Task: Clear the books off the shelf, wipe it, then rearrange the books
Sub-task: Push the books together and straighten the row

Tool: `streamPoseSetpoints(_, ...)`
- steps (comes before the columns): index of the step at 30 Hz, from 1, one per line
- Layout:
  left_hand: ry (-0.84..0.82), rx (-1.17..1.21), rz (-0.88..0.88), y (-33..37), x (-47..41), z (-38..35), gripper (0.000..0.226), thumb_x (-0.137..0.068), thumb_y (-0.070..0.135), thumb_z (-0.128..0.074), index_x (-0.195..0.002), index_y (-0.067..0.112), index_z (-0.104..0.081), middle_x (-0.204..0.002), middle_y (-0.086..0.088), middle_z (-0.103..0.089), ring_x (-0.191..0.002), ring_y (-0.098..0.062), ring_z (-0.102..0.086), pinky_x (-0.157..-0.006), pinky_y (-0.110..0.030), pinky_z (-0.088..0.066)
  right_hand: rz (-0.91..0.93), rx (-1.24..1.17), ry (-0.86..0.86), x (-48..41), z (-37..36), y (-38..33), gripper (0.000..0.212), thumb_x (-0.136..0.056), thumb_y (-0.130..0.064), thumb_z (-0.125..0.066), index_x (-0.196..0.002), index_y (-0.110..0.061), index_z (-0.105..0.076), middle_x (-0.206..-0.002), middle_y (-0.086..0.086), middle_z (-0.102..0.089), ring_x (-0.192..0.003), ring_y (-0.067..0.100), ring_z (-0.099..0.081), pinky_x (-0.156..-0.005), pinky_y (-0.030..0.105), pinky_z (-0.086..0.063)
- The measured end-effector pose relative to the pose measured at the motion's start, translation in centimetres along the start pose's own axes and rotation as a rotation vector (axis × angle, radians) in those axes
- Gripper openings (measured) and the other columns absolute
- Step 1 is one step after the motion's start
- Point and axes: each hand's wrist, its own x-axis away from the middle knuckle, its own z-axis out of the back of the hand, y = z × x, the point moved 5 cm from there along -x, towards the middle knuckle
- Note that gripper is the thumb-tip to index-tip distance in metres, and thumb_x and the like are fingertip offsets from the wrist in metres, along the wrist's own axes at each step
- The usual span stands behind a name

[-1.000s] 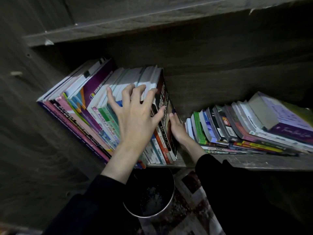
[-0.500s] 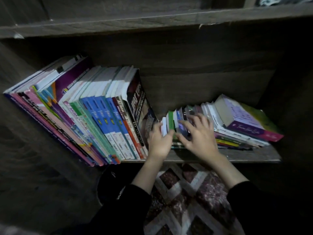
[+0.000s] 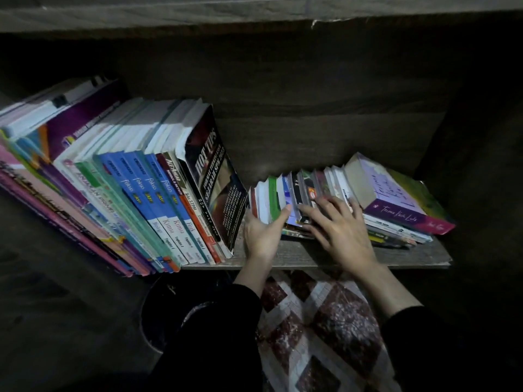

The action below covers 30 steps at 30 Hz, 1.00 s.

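Note:
On the wooden shelf [image 3: 342, 257] a row of large textbooks [image 3: 152, 193] leans to the left, ending in a black "Hot Tips" book [image 3: 216, 176]. To its right stands a bunch of small books [image 3: 278, 190], leaning against a thick purple book [image 3: 396, 202] that lies tilted on other books. My left hand [image 3: 261, 236] grips the left end of the small books, thumb across their front edges. My right hand [image 3: 339, 227] rests on their spines with fingers spread.
A dark round bin [image 3: 158, 315] stands on the floor under the shelf's left part. Patterned floor tiles [image 3: 325, 323] show between my black sleeves. The upper shelf board [image 3: 254, 12] hangs above, and the dark side wall [image 3: 481, 142] closes the right end.
My left hand left the large textbooks and moved right to the small books. My right hand came over their spines. The small books now stand more upright and closer together.

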Motion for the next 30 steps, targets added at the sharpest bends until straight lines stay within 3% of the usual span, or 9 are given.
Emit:
streamPoseSetpoints(3,0.009,-0.023,-0.245,1.9,1.3,-0.6,0.110,-0.062,0.069,-0.071,-0.151,0.032,-0.019,-0.155,-0.004,-0.027,-0.140,-0.024,-0.030,-0.112,-0.044,-0.032,-0.022,-0.008,0.039,0.3,0.4,0.5,0.042,-0.094,-0.044,-0.033,-0.134,-0.033,-0.041,-0.122,0.013,-0.063,-0.115,0.034,-0.057,-0.097,0.057,-0.043)
streamPoseSetpoints(7,-0.051,-0.135,-0.316,2.1,1.7,-0.7,0.074,-0.057,0.076,-0.063,-0.124,0.046,-0.057,-0.149,-0.011,-0.030,-0.135,-0.030,-0.036,-0.105,-0.041,-0.040,-0.009,-0.018,0.056,0.3,0.7,0.5,0.040,-0.094,-0.043,-0.033,-0.131,-0.031,-0.044,-0.122,0.014,-0.063,-0.115,0.035,-0.058,-0.097,0.058,-0.043)
streamPoseSetpoints(10,-0.059,-0.139,-0.355,2.6,1.9,-0.9,0.047,-0.072,0.057,-0.070,-0.116,0.040,-0.065,-0.149,-0.011,-0.031,-0.134,-0.027,-0.035,-0.102,-0.033,-0.037,-0.006,-0.023,0.056,0.3,0.8,0.8,0.043,-0.095,-0.043,-0.032,-0.133,-0.029,-0.045,-0.122,0.013,-0.064,-0.115,0.035,-0.058,-0.097,0.058,-0.044)
streamPoseSetpoints(12,-0.014,-0.155,-0.407,3.7,2.3,-1.3,0.037,-0.080,0.049,-0.071,-0.115,0.040,-0.066,-0.143,-0.004,-0.035,-0.123,-0.018,-0.043,-0.092,-0.023,-0.037,-0.012,-0.038,0.094,0.4,1.1,1.2,0.044,-0.095,-0.040,-0.033,-0.136,-0.027,-0.045,-0.124,0.012,-0.063,-0.116,0.034,-0.058,-0.097,0.056,-0.044)
streamPoseSetpoints(17,0.059,-0.208,-0.608,8.3,4.5,-2.8,0.041,-0.084,0.033,-0.069,-0.125,0.031,-0.063,-0.122,-0.002,-0.047,-0.082,-0.017,-0.058,-0.079,-0.030,-0.051,-0.110,-0.196,0.294,-0.2,4.3,3.2,0.041,-0.099,-0.032,-0.040,-0.136,-0.018,-0.051,-0.118,0.007,-0.066,-0.108,0.026,-0.062,-0.078,0.041,-0.050)
streamPoseSetpoints(20,0.019,-0.301,-0.739,11.2,5.8,-4.7,0.048,-0.085,0.026,-0.068,-0.132,0.025,-0.058,-0.123,-0.007,-0.048,-0.080,-0.009,-0.050,-0.073,-0.015,-0.038,-0.261,-0.252,0.470,-0.7,6.8,4.9,0.036,-0.099,-0.028,-0.045,-0.128,-0.008,-0.056,-0.104,0.010,-0.069,-0.092,0.026,-0.066,-0.071,0.037,-0.050)
streamPoseSetpoints(24,-0.050,-0.456,-0.837,13.5,7.4,-7.2,0.052,-0.087,0.025,-0.063,-0.138,0.024,-0.052,-0.130,-0.013,-0.047,-0.092,-0.028,-0.061,-0.077,-0.026,-0.042,-0.448,-0.378,0.699,-0.3,8.0,7.1,0.036,-0.100,-0.024,-0.043,-0.121,0.003,-0.056,-0.101,0.016,-0.067,-0.092,0.028,-0.063,-0.080,0.046,-0.052)
streamPoseSetpoints(26,-0.069,-0.505,-0.872,14.0,8.0,-8.1,0.051,-0.088,0.027,-0.062,-0.138,0.022,-0.052,-0.130,-0.014,-0.049,-0.094,-0.033,-0.062,-0.081,-0.034,-0.046,-0.561,-0.410,0.835,0.4,8.2,8.8,0.033,-0.101,-0.019,-0.043,-0.119,0.005,-0.056,-0.106,0.020,-0.062,-0.102,0.025,-0.055,-0.090,0.041,-0.046)
streamPoseSetpoints(30,-0.104,-0.535,-0.931,14.5,8.7,-9.4,0.048,-0.090,0.026,-0.061,-0.137,0.017,-0.053,-0.129,-0.017,-0.051,-0.090,-0.035,-0.064,-0.083,-0.041,-0.051,-0.740,-0.211,1.008,3.4,7.8,12.4,0.030,-0.100,-0.019,-0.049,-0.125,-0.004,-0.049,-0.126,0.029,-0.050,-0.120,0.027,-0.036,-0.104,0.038,-0.031)
